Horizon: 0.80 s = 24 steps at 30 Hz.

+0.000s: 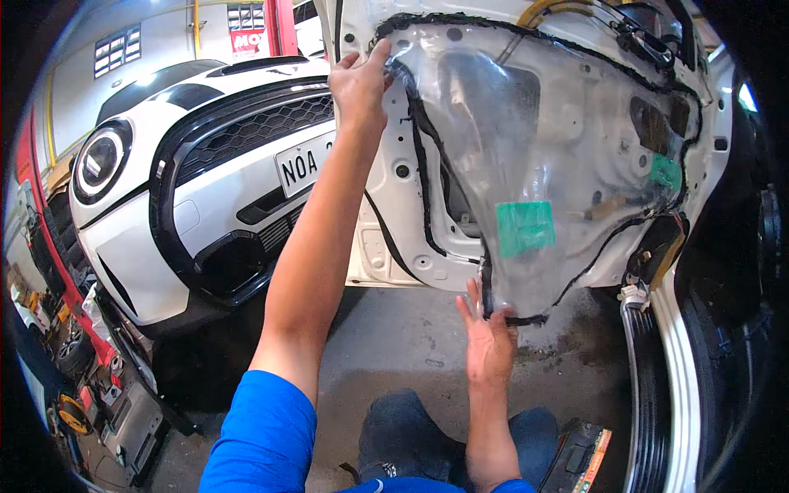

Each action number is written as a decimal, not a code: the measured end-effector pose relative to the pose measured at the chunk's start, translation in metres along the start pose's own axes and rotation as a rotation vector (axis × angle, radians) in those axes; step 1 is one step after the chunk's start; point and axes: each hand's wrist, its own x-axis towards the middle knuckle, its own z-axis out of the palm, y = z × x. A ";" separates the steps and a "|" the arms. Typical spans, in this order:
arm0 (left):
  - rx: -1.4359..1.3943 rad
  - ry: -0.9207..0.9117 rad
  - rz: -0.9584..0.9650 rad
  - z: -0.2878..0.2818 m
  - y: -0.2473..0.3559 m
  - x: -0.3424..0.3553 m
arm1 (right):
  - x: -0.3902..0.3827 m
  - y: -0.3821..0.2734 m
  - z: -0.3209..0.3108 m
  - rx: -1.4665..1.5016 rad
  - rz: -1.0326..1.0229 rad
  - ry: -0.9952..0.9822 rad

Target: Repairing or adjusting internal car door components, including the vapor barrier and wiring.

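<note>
A white car door stands open in front of me, inner side bare. A clear plastic sheet with a sticky black border and two green patches covers much of it, loose along the left side, where an opening in the metal shows. My left hand, arm stretched up, grips the sheet's upper left edge. My right hand pinches its lower corner below the door's bottom edge, some fingers raised.
A white car faces me on the left, beside a red post and clutter on the floor. Yellow cables top the door. The door sill runs down the right. A long flat object lies low right by my leg.
</note>
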 end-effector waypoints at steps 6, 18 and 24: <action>0.468 -0.176 0.283 0.003 0.039 0.040 | -0.022 -0.047 0.030 -0.058 -0.246 0.039; 0.815 -0.250 0.662 -0.018 0.012 0.037 | 0.048 0.084 -0.035 -0.158 0.138 0.243; 0.891 0.056 1.135 -0.015 -0.006 0.027 | 0.100 0.117 -0.058 -0.093 0.115 0.295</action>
